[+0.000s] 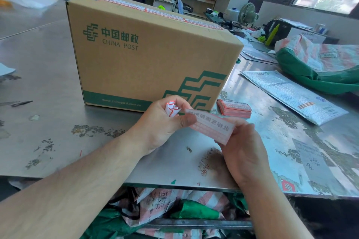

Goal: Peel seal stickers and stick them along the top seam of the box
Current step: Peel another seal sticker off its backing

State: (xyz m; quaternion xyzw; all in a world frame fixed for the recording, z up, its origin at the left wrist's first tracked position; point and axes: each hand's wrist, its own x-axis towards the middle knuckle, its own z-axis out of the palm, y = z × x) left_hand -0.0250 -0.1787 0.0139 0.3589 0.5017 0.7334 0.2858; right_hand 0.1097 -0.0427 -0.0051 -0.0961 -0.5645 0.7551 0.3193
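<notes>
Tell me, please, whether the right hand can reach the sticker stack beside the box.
Probably yes: the sticker stack lies just beyond the right hand with nothing between them, though that hand is busy holding a sticker.

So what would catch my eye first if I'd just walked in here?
The big China Post cardboard box stands on the steel table, red-and-white seal stickers already lining its top. In front of it, the left hand and right hand hold one more seal sticker between them, the left also clutching crumpled backing scraps. A stack of stickers lies by the box's right corner.
</notes>
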